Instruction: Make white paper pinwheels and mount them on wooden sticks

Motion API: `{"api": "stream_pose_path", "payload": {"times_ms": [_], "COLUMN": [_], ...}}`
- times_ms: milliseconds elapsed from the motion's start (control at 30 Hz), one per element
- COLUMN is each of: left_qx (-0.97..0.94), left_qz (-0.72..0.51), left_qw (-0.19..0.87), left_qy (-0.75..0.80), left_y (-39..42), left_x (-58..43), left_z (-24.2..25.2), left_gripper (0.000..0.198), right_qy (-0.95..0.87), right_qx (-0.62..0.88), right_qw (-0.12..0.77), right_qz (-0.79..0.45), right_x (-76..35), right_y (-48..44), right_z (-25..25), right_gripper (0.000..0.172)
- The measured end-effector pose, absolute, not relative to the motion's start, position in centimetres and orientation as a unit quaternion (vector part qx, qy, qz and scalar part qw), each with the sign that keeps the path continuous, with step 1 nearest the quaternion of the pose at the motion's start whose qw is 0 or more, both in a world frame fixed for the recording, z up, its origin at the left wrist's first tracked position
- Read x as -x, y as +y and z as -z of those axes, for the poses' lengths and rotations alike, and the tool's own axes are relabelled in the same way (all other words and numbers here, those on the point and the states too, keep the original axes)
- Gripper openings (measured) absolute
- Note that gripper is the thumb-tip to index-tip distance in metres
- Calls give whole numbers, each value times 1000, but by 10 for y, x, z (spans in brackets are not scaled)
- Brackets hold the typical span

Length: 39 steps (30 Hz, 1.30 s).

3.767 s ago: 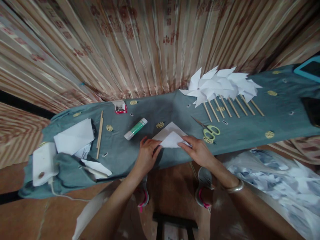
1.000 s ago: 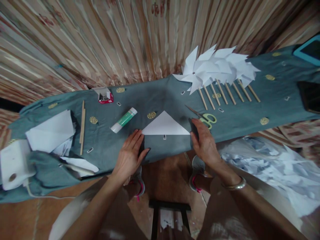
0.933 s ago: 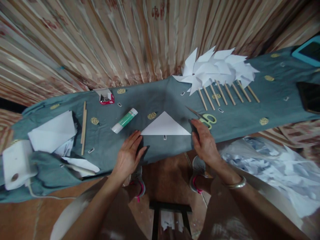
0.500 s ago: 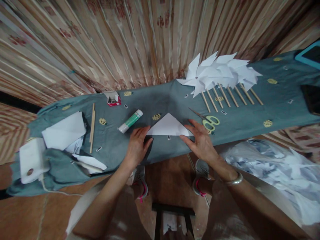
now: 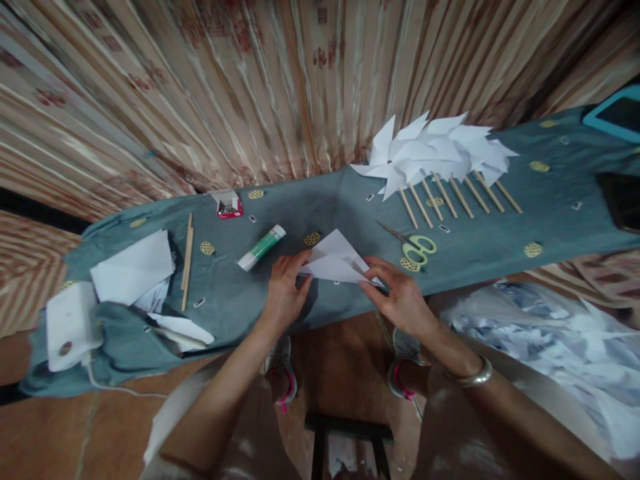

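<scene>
A white paper (image 5: 335, 257) folded into a triangle is held between my two hands over the cloth, its peak pointing away from me. My left hand (image 5: 287, 290) pinches its left corner, thumb below and fingers above. The right corner is gripped by my right hand (image 5: 397, 293), and the paper's layers part slightly there. Left of the paper lies a green and white glue stick (image 5: 261, 247). Scissors with light green handles (image 5: 417, 249) rest on the cloth beyond my right hand.
White paper pinwheels (image 5: 440, 150) on wooden sticks lie at the back right. A red box of pins (image 5: 230, 205), wooden sticks (image 5: 187, 261), a paper stack (image 5: 133, 267) and a white device (image 5: 73, 327) are on the left. A bag of paper pieces (image 5: 545, 347) stands lower right.
Both hands have closed on the triangle's corners. The paper, flat on the cloth before, is now lifted and tilted, and its layers have parted slightly at the right.
</scene>
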<state>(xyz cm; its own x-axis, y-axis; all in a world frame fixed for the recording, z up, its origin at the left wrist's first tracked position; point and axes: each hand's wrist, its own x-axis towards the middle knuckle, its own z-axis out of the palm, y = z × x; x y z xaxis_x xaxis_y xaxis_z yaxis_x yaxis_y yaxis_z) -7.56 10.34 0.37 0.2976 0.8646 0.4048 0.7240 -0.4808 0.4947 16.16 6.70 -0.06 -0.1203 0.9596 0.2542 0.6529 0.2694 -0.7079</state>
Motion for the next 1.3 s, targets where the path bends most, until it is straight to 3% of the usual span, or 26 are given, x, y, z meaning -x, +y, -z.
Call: {"api": "stream_pose_path", "payload": {"times_ms": [233,333,433,600,733,967,1133,1300], "left_qx": [-829,-858,-877,-881,-876,-894,-891,-885], "left_qz": [-344,-344,-338,-311,-310,-279,-279,-302], "left_qw": [81,38,3,-2,-4,-1,68,113], "left_qy": [433,380,341,355,370,351,352,335], "left_y": [90,87,88,90,87,79,74,67], "left_x": [52,46,42,49,60,71,77,81], "left_z": [-31,-38,-41,-41,-35,-10,-3,-2], "left_gripper": [36,25,13,16,17,16,19,20], "right_qy": [-766,-781,-786,-727,-708,-804,-837,-848], "right_qx": [556,545,521,520,537,512,488,469], "right_qw": [319,302,315,350,343,271,238,242], "right_qz": [-58,-49,-106,-278,-306,-135,-64,-49], "right_x": [-158,-158,-161,-179,-194,-185,-177,-181], "right_y": [61,57,54,58,58,49,64,71], "right_z": [-7,-10,-14,-21,-19,-5,-10,-11], "right_gripper": [16,19,23,30,32,35,47,33]}}
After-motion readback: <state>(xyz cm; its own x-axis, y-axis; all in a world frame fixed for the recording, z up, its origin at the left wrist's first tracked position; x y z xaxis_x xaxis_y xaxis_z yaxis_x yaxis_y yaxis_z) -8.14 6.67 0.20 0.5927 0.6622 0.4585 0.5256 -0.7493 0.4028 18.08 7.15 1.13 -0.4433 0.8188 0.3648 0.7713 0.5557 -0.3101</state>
